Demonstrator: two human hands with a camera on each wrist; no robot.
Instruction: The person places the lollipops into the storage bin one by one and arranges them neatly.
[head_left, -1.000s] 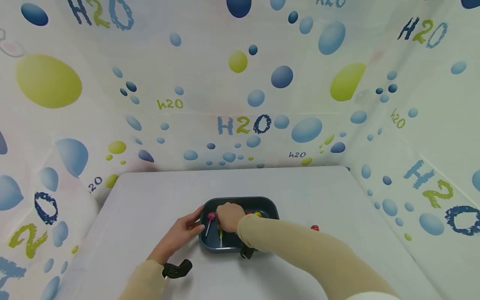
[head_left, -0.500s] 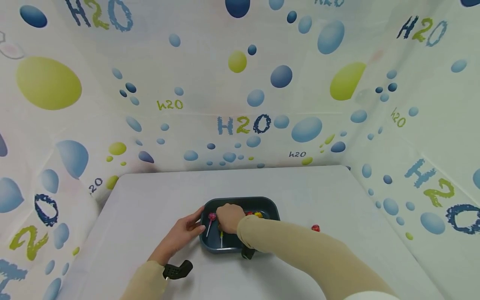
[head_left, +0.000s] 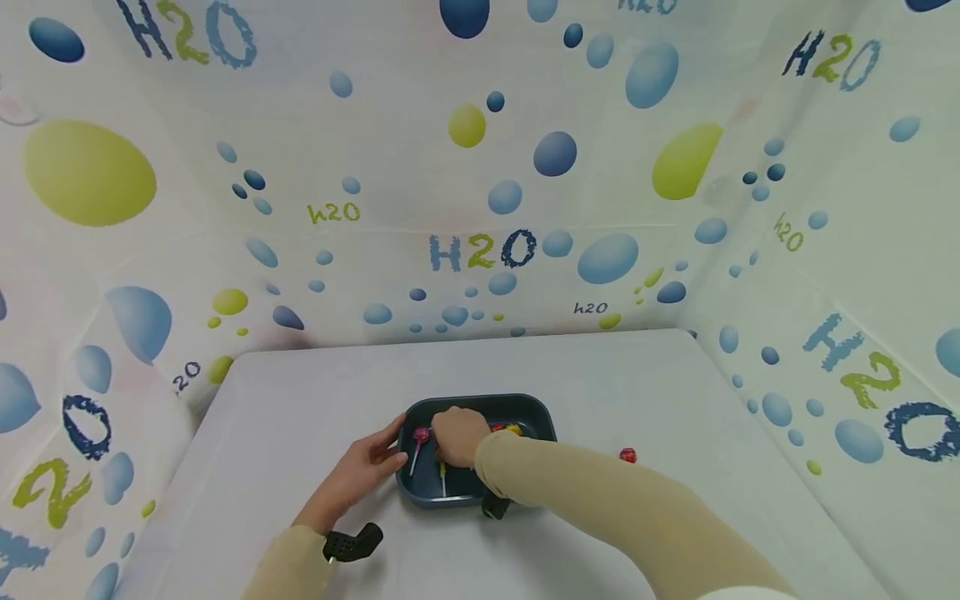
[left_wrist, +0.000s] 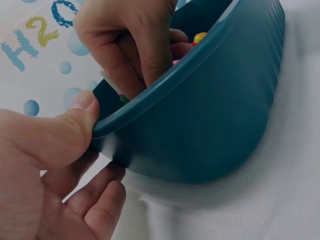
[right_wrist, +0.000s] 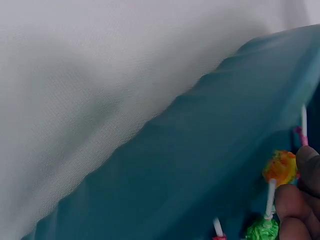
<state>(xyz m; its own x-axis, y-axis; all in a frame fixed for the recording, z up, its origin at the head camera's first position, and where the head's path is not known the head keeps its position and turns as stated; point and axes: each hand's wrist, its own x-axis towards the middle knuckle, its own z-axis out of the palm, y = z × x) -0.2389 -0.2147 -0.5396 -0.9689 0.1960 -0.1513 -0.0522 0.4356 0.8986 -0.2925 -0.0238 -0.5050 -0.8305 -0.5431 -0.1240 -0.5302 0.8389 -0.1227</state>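
A dark teal tray [head_left: 424, 503] holds several wrapped lollipops. My left hand [head_left: 360, 468] grips its left end, thumb over the rim and fingers against the outside, as the left wrist view shows. My right hand [head_left: 459, 435] is down inside the tray, fingers curled round a lollipop whose stick [head_left: 443, 481] pokes out below; its candy end is hidden. Just left of that hand lies a pink lollipop [head_left: 422, 436]. In the right wrist view, an orange-yellow lollipop [right_wrist: 281, 167] and a green one [right_wrist: 263, 229] lie beside the fingers.
A red lollipop [head_left: 627, 455] lies on the white-covered table [head_left: 330, 379], right of the tray and partly behind the right sleeve [head_left: 600, 479]. Red and yellow wrappers [head_left: 513, 429] show in the tray's right half. A patterned curtain [head_left: 405, 167] surrounds the table.
The head view has shifted slightly. Both hands, the tray and the lollipops keep their places relative to one another.
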